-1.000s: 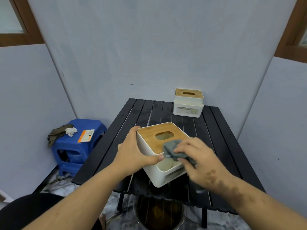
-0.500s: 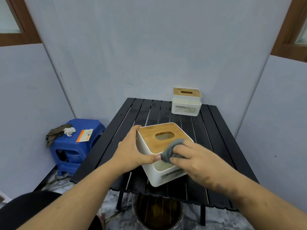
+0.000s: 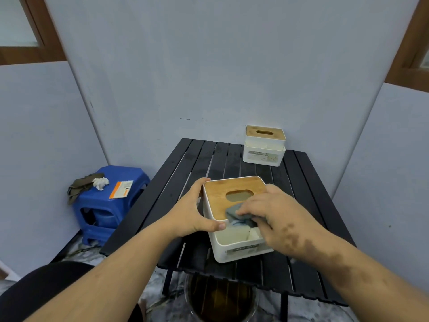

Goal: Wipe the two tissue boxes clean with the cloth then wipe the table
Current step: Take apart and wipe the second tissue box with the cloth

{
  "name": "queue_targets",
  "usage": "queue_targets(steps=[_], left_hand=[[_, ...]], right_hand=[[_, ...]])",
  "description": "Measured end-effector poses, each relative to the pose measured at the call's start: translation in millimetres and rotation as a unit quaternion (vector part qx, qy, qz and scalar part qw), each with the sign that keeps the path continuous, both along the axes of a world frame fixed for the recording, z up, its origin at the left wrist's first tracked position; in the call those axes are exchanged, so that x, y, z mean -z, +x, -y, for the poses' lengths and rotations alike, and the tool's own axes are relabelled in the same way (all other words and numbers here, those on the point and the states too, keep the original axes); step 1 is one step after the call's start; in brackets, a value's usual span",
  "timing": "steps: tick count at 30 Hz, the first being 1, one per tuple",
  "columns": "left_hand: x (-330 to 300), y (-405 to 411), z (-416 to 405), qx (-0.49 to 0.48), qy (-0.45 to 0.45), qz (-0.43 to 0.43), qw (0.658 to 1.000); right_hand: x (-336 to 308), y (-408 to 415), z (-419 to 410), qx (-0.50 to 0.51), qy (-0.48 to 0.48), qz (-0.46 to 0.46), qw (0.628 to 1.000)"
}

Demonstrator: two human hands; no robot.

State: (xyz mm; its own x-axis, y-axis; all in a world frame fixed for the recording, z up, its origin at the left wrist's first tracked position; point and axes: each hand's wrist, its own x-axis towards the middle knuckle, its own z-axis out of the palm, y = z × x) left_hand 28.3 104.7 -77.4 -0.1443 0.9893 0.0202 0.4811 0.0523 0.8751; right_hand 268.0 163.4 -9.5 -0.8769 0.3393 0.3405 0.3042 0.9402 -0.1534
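Bracing the near tissue box [image 3: 234,219] on the counter [image 3: 176,173] with left grip [image 3: 192,213] clasping its side so right grip [image 3: 267,213], clenched on cloth [image 3: 233,211], can scrub.

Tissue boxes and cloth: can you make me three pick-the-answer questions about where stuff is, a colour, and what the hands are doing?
1. Where is the far tissue box?
A. the table's back edge
B. the stool
C. the floor

2. What colour is the stool?
A. red
B. blue
C. green

3. What does the right hand do?
A. hangs idle
B. lifts the lid
C. presses the cloth on the near tissue box

Answers: A, it stands on the table by the wall; B, its plastic is blue; C, fingers cover the grey cloth while the left hand steadies the box.
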Motion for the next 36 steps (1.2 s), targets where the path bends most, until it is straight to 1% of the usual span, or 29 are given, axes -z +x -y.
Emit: queue_targets(steps=[1,2,3,5,6,8,9,11,12,15,17,19,21,24,26,28,30,31,33,36], left_hand=[[1.4,0.1,-2.6,0.005,-0.007,0.004,1.0],[2.8,1.0,-5.2,0.011,-0.01,0.009,1.0],[3.4,2.9,-6.7,0.017,-0.012,0.016,1.0],[3.4,8.4,-9.0,0.028,-0.01,0.038,0.999],[3.6,10.6,-10.2,0.033,-0.009,0.052,0.998],[5.3,12.2,-12.8,0.046,-0.008,0.066,0.997],[5.3,12.3,-14.0,0.055,-0.007,0.062,0.997],[5.4,11.0,-17.3,0.069,-0.003,0.05,0.996],[6.1,10.5,-19.1,0.071,0.001,0.045,0.996],[9.3,12.2,-24.1,0.073,0.006,0.052,0.996],[10.6,14.8,-26.5,0.069,0.009,0.055,0.996],[11.0,15.9,-28.6,0.068,0.011,0.055,0.996],[10.3,17.1,-29.4,0.068,0.008,0.054,0.996],[9.7,19.3,-28.9,0.066,0.004,0.045,0.997],[10.2,19.9,-28.5,0.062,0.005,0.038,0.997],[10.1,20.2,-27.6,0.057,0.007,0.034,0.998],[9.6,20.6,-26.7,0.056,0.005,0.028,0.998],[9.6,20.6,-26.3,0.057,0.004,0.025,0.998],[9.5,20.6,-26.1,0.058,0.003,0.022,0.998],[7.7,21.8,-26.9,0.057,0.004,0.022,0.998]], right_hand=[[-6.6,-3.1,1.6,0.013,-0.021,0.017,1.0],[-10.3,-3.1,-2.6,0.037,-0.034,0.007,0.999],[-14.4,-1.2,-7.8,0.067,-0.035,-0.011,0.997],[-15.6,2.4,-19.3,0.122,-0.022,-0.016,0.992],[-13.1,0.5,-21.5,0.129,-0.036,-0.015,0.991],[-7.6,-10.8,-16.4,0.094,-0.082,-0.012,0.992],[-3.6,-17.5,-12.8,0.062,-0.089,-0.01,0.994],[5.3,-27.8,-14.2,0.02,-0.073,-0.023,0.997],[9.6,-32.4,-20.1,0.021,-0.062,-0.024,0.998],[12.7,-45.6,-34.8,0.066,-0.004,-0.002,0.998],[10.5,-54.8,-37.9,0.096,0.018,0.043,0.994],[4.5,-61.5,-37.4,0.13,0.018,0.09,0.987],[-0.7,-60.5,-40.3,0.162,0.016,0.105,0.981],[-2.0,-44.1,-56.1,0.221,-0.008,0.102,0.97],[-1.6,-25.5,-70.5,0.266,-0.054,0.093,0.958],[0.4,-5.6,-79.4,0.289,-0.113,0.061,0.949],[2.8,10.9,-78.1,0.293,-0.149,0.041,0.944],[2.4,17.2,-73.7,0.291,-0.15,0.048,0.944],[3.7,27.1,-62.1,0.272,-0.135,0.066,0.951],[6.7,35.1,-37.0,0.221,-0.107,0.042,0.969]])
